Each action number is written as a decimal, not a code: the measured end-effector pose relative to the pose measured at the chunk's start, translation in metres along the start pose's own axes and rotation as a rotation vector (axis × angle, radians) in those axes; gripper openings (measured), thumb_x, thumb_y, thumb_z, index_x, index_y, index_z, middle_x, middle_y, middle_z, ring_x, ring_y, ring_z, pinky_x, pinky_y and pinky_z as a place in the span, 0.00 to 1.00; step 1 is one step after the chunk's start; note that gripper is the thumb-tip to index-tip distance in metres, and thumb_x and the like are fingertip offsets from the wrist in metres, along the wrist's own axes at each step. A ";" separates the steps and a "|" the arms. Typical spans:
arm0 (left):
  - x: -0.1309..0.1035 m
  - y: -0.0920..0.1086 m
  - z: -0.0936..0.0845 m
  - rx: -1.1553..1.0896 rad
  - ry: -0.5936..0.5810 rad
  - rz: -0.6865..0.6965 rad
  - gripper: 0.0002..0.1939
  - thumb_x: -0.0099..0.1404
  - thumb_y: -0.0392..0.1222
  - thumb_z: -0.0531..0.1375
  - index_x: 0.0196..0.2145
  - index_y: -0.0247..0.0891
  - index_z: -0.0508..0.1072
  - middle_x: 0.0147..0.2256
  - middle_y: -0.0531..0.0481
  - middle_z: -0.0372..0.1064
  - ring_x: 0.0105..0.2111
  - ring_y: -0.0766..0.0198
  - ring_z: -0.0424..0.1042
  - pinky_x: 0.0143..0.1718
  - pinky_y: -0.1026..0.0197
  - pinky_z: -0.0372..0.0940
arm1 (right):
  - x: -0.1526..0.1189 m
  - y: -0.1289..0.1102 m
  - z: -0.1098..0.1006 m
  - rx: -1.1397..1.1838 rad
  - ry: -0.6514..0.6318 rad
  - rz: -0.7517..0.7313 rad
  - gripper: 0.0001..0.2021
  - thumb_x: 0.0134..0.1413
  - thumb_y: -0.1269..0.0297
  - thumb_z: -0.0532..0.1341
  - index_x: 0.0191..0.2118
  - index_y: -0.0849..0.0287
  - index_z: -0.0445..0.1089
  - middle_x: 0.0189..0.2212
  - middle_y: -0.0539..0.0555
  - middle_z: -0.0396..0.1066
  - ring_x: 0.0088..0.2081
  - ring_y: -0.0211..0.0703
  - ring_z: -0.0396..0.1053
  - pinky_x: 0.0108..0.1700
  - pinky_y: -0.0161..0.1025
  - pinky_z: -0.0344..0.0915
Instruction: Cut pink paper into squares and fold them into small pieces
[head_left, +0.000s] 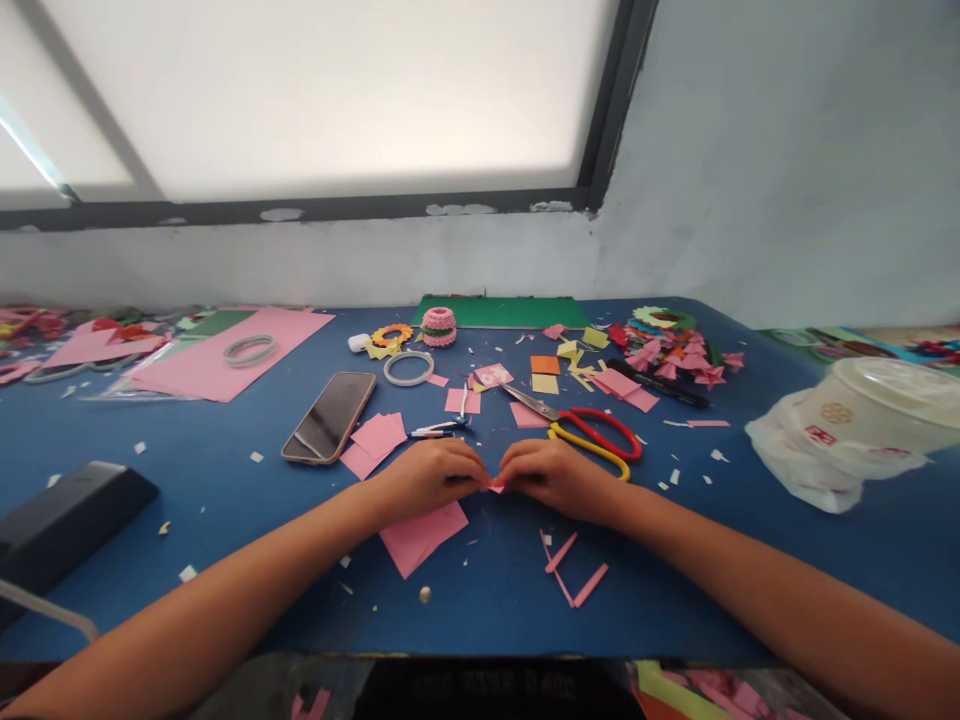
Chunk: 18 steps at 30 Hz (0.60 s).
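A small folded piece of pink paper (496, 487) is pinched between my two hands over the blue table. My left hand (431, 478) grips its left side, with pink paper squares (424, 535) lying beneath that wrist. On the other side my right hand (559, 478) grips the right end, fingers closed. Just beyond it rest scissors (592, 430) with red and yellow handles, blades spread. A drawing compass (442, 428) lies past my left fingers, near more pink squares (375, 440). Narrow folded pink strips (574, 570) sit below my right hand.
A phone (330, 418) and tape rolls (409, 368) (250, 350) lie to the left. A black device (75, 510) with a cable is at the far left. A bagged cup (862, 425) stands at right. Folded paper pieces (667, 350) pile up behind; white scraps are scattered about.
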<state>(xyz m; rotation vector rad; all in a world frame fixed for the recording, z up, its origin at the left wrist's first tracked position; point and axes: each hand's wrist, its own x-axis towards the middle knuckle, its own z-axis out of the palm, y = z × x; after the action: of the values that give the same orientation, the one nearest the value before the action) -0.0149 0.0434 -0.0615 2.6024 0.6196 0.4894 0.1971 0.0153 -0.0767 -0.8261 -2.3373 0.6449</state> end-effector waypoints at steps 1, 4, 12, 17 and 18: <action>-0.001 -0.001 -0.002 0.025 -0.040 0.039 0.09 0.63 0.38 0.54 0.35 0.39 0.75 0.35 0.48 0.72 0.35 0.65 0.69 0.38 0.63 0.62 | -0.001 0.002 -0.002 -0.030 -0.045 -0.037 0.08 0.55 0.72 0.56 0.34 0.60 0.73 0.34 0.56 0.71 0.35 0.38 0.68 0.39 0.36 0.64; -0.003 0.002 -0.009 0.053 -0.132 0.070 0.10 0.64 0.39 0.54 0.38 0.41 0.75 0.39 0.47 0.70 0.37 0.64 0.68 0.39 0.63 0.61 | -0.003 0.003 -0.008 -0.079 -0.151 -0.082 0.11 0.57 0.72 0.54 0.38 0.59 0.73 0.37 0.56 0.70 0.38 0.39 0.68 0.41 0.36 0.64; 0.001 0.009 -0.013 -0.036 -0.178 -0.083 0.05 0.60 0.38 0.58 0.31 0.37 0.74 0.32 0.51 0.68 0.32 0.68 0.68 0.36 0.67 0.61 | 0.000 -0.001 -0.019 -0.016 -0.235 0.005 0.08 0.56 0.70 0.55 0.34 0.58 0.73 0.37 0.52 0.69 0.36 0.36 0.67 0.41 0.33 0.63; 0.006 0.012 -0.015 -0.001 -0.214 -0.145 0.05 0.58 0.36 0.59 0.31 0.36 0.75 0.30 0.51 0.68 0.29 0.68 0.66 0.31 0.68 0.60 | 0.006 -0.002 -0.019 -0.009 -0.258 0.076 0.07 0.54 0.70 0.57 0.32 0.59 0.73 0.35 0.52 0.69 0.34 0.35 0.67 0.39 0.31 0.62; 0.007 0.014 -0.016 0.006 -0.230 -0.171 0.05 0.57 0.36 0.59 0.30 0.36 0.76 0.30 0.51 0.69 0.28 0.68 0.66 0.31 0.68 0.59 | 0.008 -0.003 -0.019 -0.009 -0.264 0.100 0.07 0.53 0.71 0.58 0.31 0.59 0.73 0.34 0.52 0.69 0.34 0.35 0.67 0.39 0.31 0.62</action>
<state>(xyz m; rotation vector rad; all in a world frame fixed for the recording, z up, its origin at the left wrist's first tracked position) -0.0113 0.0406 -0.0398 2.5324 0.7554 0.1320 0.2032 0.0233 -0.0579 -0.9139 -2.5474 0.8308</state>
